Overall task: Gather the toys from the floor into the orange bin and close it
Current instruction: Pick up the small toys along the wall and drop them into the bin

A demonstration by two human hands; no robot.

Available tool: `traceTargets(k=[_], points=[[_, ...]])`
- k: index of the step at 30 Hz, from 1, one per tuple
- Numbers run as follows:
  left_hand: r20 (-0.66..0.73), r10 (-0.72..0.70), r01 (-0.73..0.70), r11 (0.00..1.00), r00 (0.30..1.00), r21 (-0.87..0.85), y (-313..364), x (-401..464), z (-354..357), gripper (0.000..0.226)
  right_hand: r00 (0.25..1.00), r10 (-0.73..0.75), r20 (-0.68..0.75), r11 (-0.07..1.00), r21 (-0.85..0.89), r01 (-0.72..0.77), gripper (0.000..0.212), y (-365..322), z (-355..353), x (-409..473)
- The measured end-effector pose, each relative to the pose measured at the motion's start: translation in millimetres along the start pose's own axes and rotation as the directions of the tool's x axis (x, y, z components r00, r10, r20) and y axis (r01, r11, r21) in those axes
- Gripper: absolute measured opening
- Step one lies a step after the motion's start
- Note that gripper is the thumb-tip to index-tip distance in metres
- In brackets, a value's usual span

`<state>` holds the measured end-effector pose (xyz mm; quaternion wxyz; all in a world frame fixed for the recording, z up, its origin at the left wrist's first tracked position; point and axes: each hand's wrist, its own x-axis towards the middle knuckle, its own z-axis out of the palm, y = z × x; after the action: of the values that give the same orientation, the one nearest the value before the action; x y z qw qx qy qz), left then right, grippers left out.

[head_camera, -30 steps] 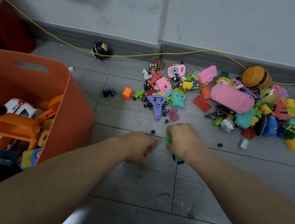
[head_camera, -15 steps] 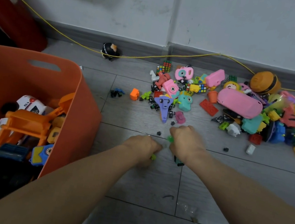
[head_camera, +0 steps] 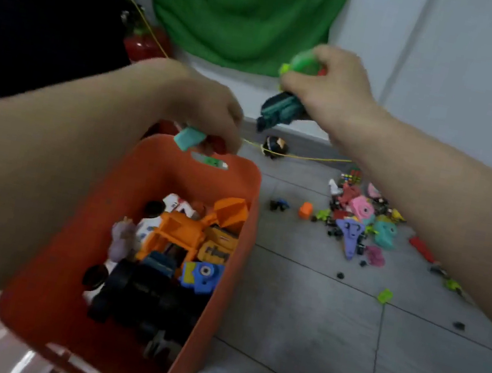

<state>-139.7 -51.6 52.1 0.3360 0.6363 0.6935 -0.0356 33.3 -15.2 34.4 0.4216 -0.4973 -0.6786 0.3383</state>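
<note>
The orange bin point(head_camera: 65, 273) stands at lower left, open, with an orange digger toy point(head_camera: 178, 233), a black truck and other toys inside. My left hand point(head_camera: 208, 114) hovers over the bin's far rim, closed around small toys, a teal block point(head_camera: 189, 138) poking out below the fingers. My right hand point(head_camera: 331, 86) is raised to the right of the bin's far end, gripping a bright green toy point(head_camera: 302, 63) and a dark teal toy point(head_camera: 279, 111). A pile of loose toys point(head_camera: 360, 219) lies on the floor at right.
Grey floor tiles point(head_camera: 311, 329) stretch right of the bin with small loose pieces scattered about. A black round toy point(head_camera: 274, 146) sits by the wall on a yellow cord. A green cloth point(head_camera: 236, 7) hangs on the wall behind. A red object stands at back left.
Both hands have lifted off the floor with toys and swung left to the bin. The view has turned left, so the bin now sits nearer the middle.
</note>
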Motion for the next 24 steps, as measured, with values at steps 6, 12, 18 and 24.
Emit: traceTargets(k=[6,12,18,24], points=[[0.211,-0.331,0.329,0.943,0.92,0.046,-100.1,-37.5,25.7,0.01,0.762,-0.032,0.646,0.838,-0.399,0.373,0.046,-41.9,84.2,-45.7],[-0.092,-0.262,0.27,0.958,0.961,0.098,-144.4,77.8,58.6,0.072,0.759,0.065,0.648,0.809,-0.48,0.34,0.043,-8.9,74.2,-55.2],[-0.286,0.125,-0.076,0.981,0.95,0.178,-38.0,63.9,59.3,0.017,0.957,0.201,0.211,0.787,-0.616,-0.03,0.023,80.9,-19.4,-31.3],[-0.07,0.398,-0.361,0.883,0.915,0.299,82.9,71.5,150.3,0.026,0.718,0.678,0.157,0.429,-0.878,-0.213,0.05,202.5,-87.6,-107.9]])
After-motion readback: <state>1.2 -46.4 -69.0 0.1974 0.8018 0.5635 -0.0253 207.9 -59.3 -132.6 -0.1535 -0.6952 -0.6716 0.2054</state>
